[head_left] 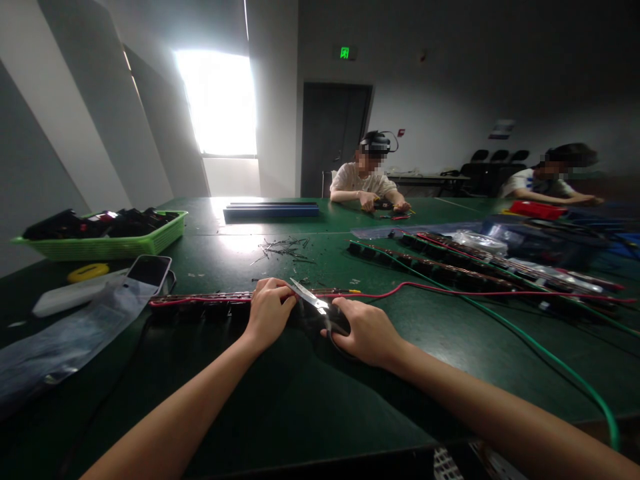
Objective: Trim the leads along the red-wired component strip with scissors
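My right hand is closed around the dark handles of a pair of scissors, whose silver blades point up and left toward my left fingertips. My left hand is closed on a long wired strip of black parts with thin wires along its top. A red wire runs along that strip and far out to the right. What lies between the blade tips is too small to tell. Beyond my hands, several thin black offcuts lie in a loose heap.
At left stand a green basket of black parts, a phone, a yellow tape measure and a plastic bag. More wired strips and a green wire lie right. A blue bar lies behind; two people sit beyond.
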`<state>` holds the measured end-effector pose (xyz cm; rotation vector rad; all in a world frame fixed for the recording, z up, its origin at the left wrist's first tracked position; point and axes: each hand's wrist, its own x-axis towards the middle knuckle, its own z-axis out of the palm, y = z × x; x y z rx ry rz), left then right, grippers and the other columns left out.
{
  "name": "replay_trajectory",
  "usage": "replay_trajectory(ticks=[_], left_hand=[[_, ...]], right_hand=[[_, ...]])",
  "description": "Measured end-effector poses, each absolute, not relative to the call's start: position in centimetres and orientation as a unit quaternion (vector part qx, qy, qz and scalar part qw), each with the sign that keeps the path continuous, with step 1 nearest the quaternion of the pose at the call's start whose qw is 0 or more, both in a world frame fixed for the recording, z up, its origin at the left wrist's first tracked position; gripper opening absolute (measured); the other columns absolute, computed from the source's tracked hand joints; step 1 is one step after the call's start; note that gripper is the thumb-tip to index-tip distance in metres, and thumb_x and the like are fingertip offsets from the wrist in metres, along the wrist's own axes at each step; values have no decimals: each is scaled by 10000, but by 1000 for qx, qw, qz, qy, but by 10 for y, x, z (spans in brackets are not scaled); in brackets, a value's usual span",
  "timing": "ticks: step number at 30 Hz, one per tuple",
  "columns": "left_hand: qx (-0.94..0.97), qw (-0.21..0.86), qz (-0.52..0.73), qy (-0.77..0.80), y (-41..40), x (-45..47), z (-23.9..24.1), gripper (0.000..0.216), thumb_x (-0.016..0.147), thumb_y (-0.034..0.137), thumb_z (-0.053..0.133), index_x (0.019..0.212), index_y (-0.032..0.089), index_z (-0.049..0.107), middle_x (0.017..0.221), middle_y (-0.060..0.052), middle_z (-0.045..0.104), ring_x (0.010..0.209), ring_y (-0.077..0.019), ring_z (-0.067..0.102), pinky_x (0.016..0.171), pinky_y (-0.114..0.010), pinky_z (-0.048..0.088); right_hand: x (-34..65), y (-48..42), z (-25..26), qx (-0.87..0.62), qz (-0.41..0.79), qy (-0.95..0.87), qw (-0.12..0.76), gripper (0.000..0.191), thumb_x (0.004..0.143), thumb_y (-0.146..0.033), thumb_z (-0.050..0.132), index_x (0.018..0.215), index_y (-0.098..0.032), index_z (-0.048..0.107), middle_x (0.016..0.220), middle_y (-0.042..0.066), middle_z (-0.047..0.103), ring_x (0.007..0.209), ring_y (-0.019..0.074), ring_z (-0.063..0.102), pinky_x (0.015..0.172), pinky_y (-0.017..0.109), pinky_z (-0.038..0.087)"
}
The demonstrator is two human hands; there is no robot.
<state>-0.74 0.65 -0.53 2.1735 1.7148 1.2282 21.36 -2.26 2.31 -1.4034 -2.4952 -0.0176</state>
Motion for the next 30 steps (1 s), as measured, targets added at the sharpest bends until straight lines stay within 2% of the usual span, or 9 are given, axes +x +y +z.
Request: replay_trajectory(ticks=[30], left_hand=[[718,49,408,562,11,-9,-10,176,843,340,597,786,259,741,967,-25,673,1001,-230,522,943,-394,403]], right_hand=[[215,-20,22,-477,16,-868,134,353,832,-460,583,1044,-178,576,949,89,683,843,231,624,690,270,382]])
